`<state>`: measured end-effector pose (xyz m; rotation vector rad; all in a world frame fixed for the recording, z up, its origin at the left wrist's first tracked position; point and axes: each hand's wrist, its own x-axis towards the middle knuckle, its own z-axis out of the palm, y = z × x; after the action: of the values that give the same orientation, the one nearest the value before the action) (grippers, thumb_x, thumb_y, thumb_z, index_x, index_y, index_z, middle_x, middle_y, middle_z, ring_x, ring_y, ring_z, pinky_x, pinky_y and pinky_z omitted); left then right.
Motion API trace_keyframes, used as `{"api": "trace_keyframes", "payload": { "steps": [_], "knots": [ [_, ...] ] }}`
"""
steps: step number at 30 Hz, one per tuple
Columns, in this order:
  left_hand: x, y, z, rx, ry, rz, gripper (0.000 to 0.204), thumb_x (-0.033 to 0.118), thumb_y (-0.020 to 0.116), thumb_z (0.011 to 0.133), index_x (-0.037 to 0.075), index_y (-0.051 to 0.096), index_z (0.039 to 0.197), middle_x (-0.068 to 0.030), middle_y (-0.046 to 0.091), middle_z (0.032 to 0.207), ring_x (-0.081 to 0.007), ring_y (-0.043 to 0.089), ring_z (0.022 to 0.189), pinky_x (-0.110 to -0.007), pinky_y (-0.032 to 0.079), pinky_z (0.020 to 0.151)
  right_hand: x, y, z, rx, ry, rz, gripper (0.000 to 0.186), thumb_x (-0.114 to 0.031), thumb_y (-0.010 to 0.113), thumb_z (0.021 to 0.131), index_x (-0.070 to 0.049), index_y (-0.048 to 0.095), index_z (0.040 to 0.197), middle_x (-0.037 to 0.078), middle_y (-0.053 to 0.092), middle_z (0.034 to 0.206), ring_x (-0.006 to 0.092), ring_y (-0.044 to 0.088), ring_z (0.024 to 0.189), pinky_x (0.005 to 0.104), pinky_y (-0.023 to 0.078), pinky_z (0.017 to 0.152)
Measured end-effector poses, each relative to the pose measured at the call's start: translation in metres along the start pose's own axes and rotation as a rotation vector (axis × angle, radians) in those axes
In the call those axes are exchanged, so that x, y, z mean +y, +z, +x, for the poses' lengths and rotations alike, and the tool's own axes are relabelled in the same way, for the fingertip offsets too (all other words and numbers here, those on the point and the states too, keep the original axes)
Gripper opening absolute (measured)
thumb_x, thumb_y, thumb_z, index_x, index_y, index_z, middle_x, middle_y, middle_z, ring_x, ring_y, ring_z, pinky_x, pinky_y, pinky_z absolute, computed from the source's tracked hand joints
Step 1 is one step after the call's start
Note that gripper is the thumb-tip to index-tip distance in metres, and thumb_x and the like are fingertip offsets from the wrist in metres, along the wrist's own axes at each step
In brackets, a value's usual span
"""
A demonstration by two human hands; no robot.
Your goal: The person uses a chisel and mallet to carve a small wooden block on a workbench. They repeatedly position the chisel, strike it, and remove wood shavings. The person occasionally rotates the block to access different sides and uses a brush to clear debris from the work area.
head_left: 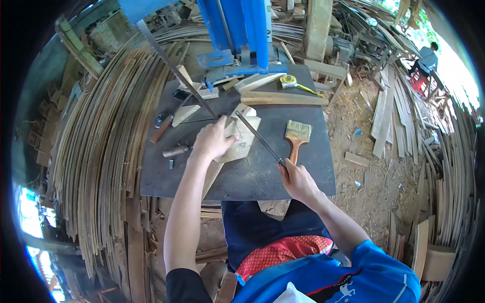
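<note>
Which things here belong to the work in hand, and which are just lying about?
Seemingly in use:
wooden block, under the left hand
long metal tool, in the right hand
saw blade, by the left hand

Apparently lying about:
brush
yellow tape measure
long wooden piece

The brown floor (374, 194) is strewn with wood scraps (356, 159); long wooden strips (93, 151) are piled at the left, near a grey wall (39, 96); a square post (319, 30) is seen behind; daylight (457, 65) is let in at both sides.
</note>
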<state>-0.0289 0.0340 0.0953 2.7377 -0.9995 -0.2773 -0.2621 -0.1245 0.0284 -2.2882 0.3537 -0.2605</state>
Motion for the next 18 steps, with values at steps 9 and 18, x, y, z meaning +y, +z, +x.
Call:
{"api": "trace_keyframes", "payload": {
  "steps": [9,18],
  "knots": [
    [0.026,-0.007,-0.003,-0.024,0.025,0.078,0.069,0.046,0.073,0.084,0.007,0.051,0.136,-0.0268,0.070,0.102,-0.0435,0.068,0.100,-0.050,0.055,0.090,-0.019,0.003,0.014,0.034,-0.028,0.013,0.029,-0.023,0.050,0.104,0.001,0.049,0.088,0.030,0.059,0.065,0.0525,0.060,0.066,0.0596,0.046,0.058],
    [0.042,0.001,-0.023,0.055,0.114,0.010,0.049,0.038,0.049,0.099,-0.004,0.052,0.125,-0.0234,0.072,0.088,-0.0372,0.072,0.084,-0.048,0.059,0.075,-0.021,0.008,0.019,0.112,-0.115,-0.095,0.027,-0.021,0.048,0.104,0.001,0.049,0.089,0.031,0.059,0.067,0.0534,0.060,0.066,0.0601,0.047,0.058]
  ]
}}
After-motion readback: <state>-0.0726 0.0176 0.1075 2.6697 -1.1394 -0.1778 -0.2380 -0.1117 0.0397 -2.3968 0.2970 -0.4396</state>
